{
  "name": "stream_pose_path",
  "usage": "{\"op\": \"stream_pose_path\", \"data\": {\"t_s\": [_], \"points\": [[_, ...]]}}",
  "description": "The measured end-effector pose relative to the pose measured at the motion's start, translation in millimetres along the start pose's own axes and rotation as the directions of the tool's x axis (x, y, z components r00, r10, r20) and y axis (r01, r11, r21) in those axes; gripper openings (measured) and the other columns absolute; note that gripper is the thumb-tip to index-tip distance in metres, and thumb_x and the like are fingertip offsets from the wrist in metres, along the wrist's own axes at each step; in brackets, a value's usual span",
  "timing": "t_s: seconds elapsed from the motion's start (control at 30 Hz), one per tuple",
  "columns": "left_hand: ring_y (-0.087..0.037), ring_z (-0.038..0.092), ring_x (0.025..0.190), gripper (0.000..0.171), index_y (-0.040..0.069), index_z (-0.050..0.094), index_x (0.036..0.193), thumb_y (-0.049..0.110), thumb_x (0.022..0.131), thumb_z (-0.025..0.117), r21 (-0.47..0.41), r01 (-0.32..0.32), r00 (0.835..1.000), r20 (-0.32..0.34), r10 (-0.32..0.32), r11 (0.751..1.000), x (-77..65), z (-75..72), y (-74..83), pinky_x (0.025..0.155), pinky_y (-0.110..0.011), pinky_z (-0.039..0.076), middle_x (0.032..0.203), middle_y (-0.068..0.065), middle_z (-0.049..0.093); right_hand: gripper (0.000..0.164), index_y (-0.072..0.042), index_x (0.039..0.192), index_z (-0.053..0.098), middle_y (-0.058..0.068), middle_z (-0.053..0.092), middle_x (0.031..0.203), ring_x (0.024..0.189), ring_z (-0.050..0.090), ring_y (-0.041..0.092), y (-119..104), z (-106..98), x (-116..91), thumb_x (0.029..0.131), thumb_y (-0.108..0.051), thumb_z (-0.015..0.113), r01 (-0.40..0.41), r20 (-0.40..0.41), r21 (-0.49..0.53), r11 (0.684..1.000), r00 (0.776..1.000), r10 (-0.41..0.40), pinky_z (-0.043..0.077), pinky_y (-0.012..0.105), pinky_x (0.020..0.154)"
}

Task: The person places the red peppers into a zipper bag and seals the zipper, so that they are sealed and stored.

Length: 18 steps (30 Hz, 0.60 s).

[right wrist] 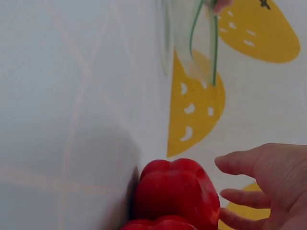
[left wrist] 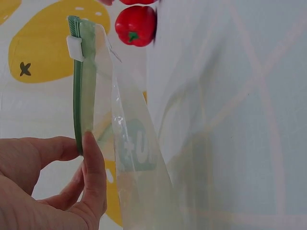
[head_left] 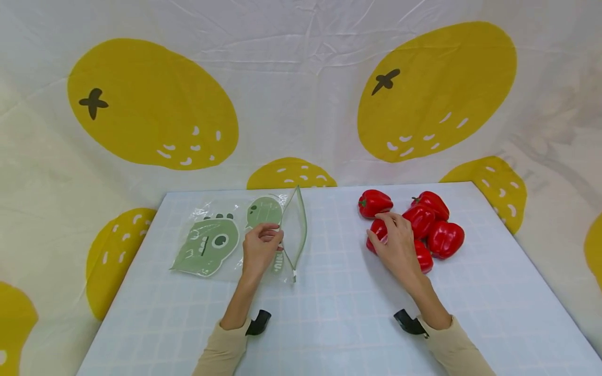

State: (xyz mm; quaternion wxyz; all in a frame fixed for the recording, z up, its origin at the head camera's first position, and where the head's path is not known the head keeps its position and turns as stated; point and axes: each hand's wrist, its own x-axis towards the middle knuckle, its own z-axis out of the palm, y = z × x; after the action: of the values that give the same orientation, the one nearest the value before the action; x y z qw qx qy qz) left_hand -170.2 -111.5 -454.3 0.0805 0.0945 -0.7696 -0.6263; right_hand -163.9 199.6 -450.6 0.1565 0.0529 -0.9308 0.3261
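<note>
A clear zip bag [head_left: 211, 245] with green dinosaur-like prints lies on the left of the table, its green-edged mouth gaping toward the right. My left hand [head_left: 260, 249] pinches one edge of that mouth between thumb and fingers. In the left wrist view, a white slider [left wrist: 75, 48] sits near the end of the green zip strip. Over on the right, my right hand [head_left: 398, 249] hovers at a red bell pepper [head_left: 376, 230], thumb and fingers spread apart. The right wrist view shows a gap between those fingertips and the pepper [right wrist: 175, 189].
Several more red bell peppers cluster around the right hand, among them one behind it [head_left: 374, 202] and one at the far right [head_left: 446, 239]. A pale checked cloth [head_left: 329, 324] covers the table. Behind hangs a white curtain [head_left: 301, 104] with yellow fruit prints.
</note>
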Motion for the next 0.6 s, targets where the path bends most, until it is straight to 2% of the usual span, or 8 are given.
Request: {"op": "stream_pose_path", "data": {"t_s": [0.37,0.6], "points": [[-0.016,0.069,0.072,0.020,-0.002,0.072,0.110,0.006,0.091,0.074,0.001,0.000,1.000,0.014,0.000,1.000,-0.3,-0.1,2.6,0.066,-0.041,0.063,0.092,-0.016,0.070,0.061,0.003,0.141,0.052,0.026,0.047,0.141,0.130,0.041,0.044,9,-7,-7,0.088,-0.010,0.079,-0.062,0.009,-0.039,0.997,0.998,0.062,0.049,0.069,0.095],[-0.015,0.069,0.071,0.020,-0.002,0.072,0.110,0.006,0.091,0.074,0.004,0.009,1.000,0.014,-0.009,1.000,-0.8,0.3,1.5,0.064,-0.036,0.063,0.092,-0.015,0.071,0.075,0.011,0.149,0.039,0.031,0.035,0.149,0.136,0.034,0.049,8,-15,-7,0.091,-0.016,0.077,-0.147,0.100,-0.081,0.986,0.983,0.154,0.049,0.071,0.093]]}}
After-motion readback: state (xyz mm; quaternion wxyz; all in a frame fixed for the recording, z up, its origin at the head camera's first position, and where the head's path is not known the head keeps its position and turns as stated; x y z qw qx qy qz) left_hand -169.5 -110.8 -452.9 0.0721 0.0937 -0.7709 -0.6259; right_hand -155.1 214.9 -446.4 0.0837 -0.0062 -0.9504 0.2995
